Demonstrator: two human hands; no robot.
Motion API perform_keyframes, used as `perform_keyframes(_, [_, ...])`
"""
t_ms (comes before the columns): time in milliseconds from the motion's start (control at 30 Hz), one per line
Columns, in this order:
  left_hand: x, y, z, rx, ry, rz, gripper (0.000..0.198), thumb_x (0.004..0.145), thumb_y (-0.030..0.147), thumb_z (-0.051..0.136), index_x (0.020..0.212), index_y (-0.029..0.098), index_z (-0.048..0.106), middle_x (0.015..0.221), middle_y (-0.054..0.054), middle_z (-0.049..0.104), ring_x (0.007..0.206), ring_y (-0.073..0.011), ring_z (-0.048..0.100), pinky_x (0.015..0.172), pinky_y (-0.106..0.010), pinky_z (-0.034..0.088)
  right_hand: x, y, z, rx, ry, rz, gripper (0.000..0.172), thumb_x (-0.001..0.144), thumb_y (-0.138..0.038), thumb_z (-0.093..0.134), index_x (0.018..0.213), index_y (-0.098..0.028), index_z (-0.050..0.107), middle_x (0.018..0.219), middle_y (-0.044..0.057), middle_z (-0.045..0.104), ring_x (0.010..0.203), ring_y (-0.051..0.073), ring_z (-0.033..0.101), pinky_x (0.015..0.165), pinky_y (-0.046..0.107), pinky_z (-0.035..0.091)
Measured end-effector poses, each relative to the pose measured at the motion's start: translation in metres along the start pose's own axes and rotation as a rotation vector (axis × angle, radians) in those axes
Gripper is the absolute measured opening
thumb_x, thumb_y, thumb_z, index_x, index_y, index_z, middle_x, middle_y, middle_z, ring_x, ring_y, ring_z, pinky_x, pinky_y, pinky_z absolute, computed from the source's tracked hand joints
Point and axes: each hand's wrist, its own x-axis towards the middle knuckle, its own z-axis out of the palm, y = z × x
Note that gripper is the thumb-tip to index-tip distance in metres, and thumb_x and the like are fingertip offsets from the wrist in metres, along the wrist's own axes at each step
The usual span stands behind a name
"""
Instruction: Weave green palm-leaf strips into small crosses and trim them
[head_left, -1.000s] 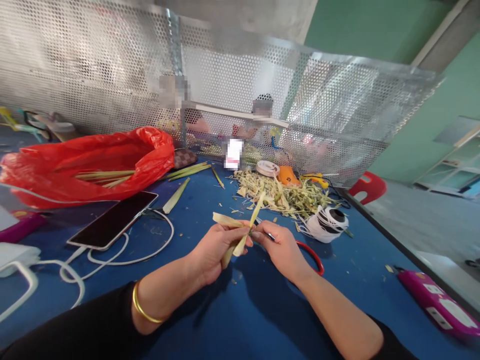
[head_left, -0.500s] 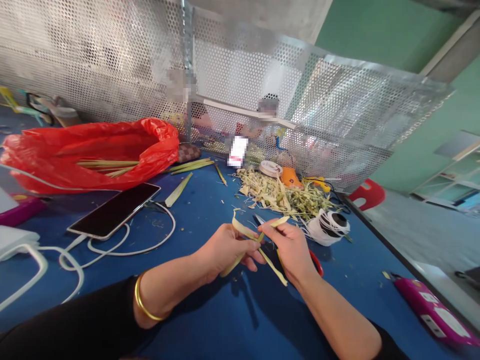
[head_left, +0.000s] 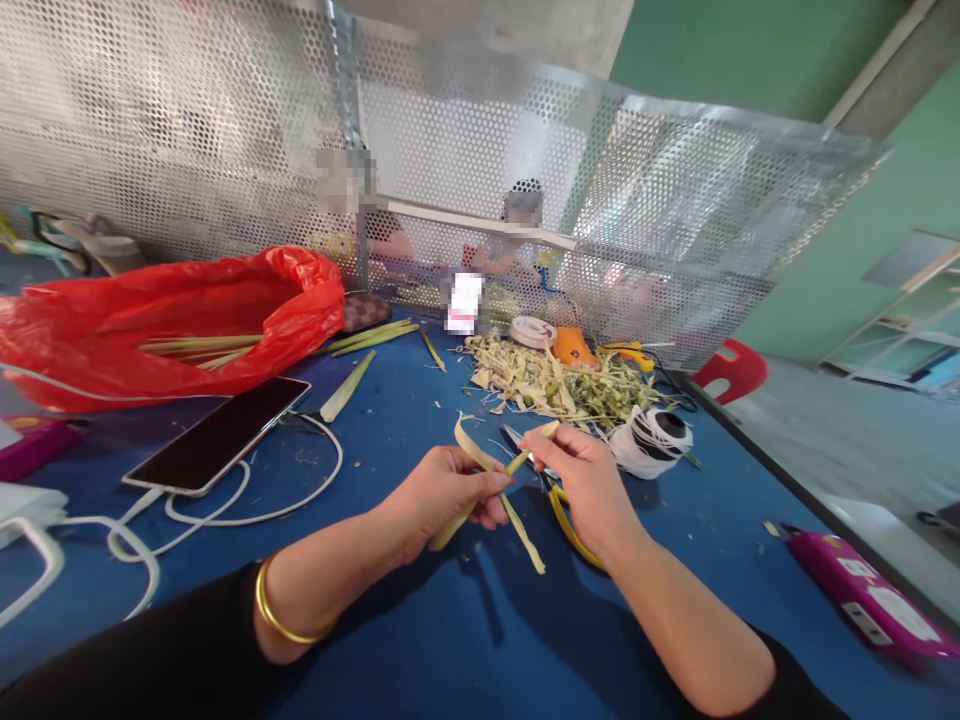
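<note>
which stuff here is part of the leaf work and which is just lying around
In use: leaf strip, pinched by left hand and right hand; scissors; leaf scraps; red bag of leaves.
Lying about: phone, white cable, pink case.

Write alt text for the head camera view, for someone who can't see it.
A person's left hand and right hand pinch thin pale leaf strips above a blue table. A pile of leaf trimmings lies behind them, with a red plastic bag and a phone on a cable to the left.
</note>
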Motion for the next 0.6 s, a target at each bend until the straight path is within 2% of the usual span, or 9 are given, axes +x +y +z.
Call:
perform_keyframes(67, [-0.001,0.0,0.001,0.023,-0.004,-0.006,0.011,0.071,0.021,0.067,0.073,0.011,0.067,0.047,-0.004,0.064,0.04,-0.01,0.055,0.049,-0.02,0.045,0.001,0.005,-0.001,-0.017,-0.001,-0.018,0.021,0.076,-0.034,0.064,0.062,-0.018,0.065,0.059,-0.002,0.053,0.061,0.014,0.047,0.062,0.027,0.038])
perform_keyframes(167, [-0.003,0.0,0.002,0.058,-0.008,0.009,0.011,0.069,0.023,0.068,0.068,0.012,0.067,0.043,-0.003,0.062,0.037,-0.0095,0.052,0.046,-0.019,0.044,0.004,0.009,-0.005,-0.103,0.08,-0.067,0.019,0.076,-0.036,0.063,0.084,-0.019,0.067,0.075,0.001,0.061,0.071,0.017,0.055,0.068,0.03,0.043])
perform_keyframes(233, [-0.004,-0.002,0.002,0.114,-0.021,0.019,0.012,0.069,0.025,0.067,0.065,0.013,0.067,0.044,-0.003,0.062,0.038,-0.01,0.053,0.047,-0.02,0.044,0.004,0.007,-0.006,-0.273,0.129,-0.191,0.028,0.076,-0.037,0.064,0.1,-0.021,0.066,0.093,0.005,0.064,0.086,0.021,0.058,0.077,0.035,0.044])
perform_keyframes(267, [-0.003,-0.003,0.002,0.151,-0.035,0.028,0.014,0.07,0.025,0.065,0.063,0.014,0.067,0.045,-0.003,0.063,0.039,-0.0104,0.053,0.047,-0.02,0.045,0.002,0.005,-0.006,-0.385,0.118,-0.277,0.029,0.076,-0.036,0.065,0.101,-0.022,0.066,0.098,0.006,0.064,0.092,0.023,0.058,0.083,0.037,0.043])
perform_keyframes(367, [-0.003,-0.009,0.005,0.262,-0.104,0.07,0.019,0.072,0.022,0.057,0.056,0.015,0.065,0.049,-0.003,0.064,0.043,-0.0114,0.056,0.049,-0.021,0.046,-0.006,-0.003,0.0,-0.651,-0.053,-0.488,0.015,0.074,-0.033,0.069,0.087,-0.025,0.069,0.09,0.004,0.067,0.093,0.024,0.058,0.099,0.045,0.029])
perform_keyframes(467, [-0.004,-0.013,0.008,0.304,-0.145,0.095,0.022,0.071,0.018,0.051,0.051,0.016,0.061,0.051,-0.003,0.064,0.044,-0.0124,0.058,0.05,-0.023,0.048,-0.015,-0.006,0.009,-0.674,-0.18,-0.505,0.007,0.074,-0.028,0.07,0.072,-0.025,0.065,0.076,-0.001,0.066,0.08,0.019,0.06,0.105,0.047,0.021])
perform_keyframes(533, [-0.004,-0.013,0.01,0.303,-0.147,0.084,0.023,0.073,0.02,0.05,0.052,0.016,0.06,0.049,-0.002,0.063,0.042,-0.0123,0.057,0.049,-0.023,0.048,-0.018,-0.007,0.012,-0.608,-0.175,-0.442,0.011,0.078,-0.022,0.065,0.068,-0.024,0.062,0.073,-0.002,0.065,0.077,0.018,0.059,0.101,0.044,0.027])
perform_keyframes(600, [-0.005,-0.013,0.011,0.299,-0.149,0.059,0.023,0.076,0.025,0.05,0.056,0.017,0.059,0.048,-0.001,0.063,0.04,-0.0116,0.055,0.047,-0.023,0.047,-0.017,-0.006,0.011,-0.498,-0.155,-0.361,0.014,0.081,-0.018,0.06,0.068,-0.023,0.061,0.073,0.0,0.063,0.077,0.018,0.058,0.091,0.039,0.037])
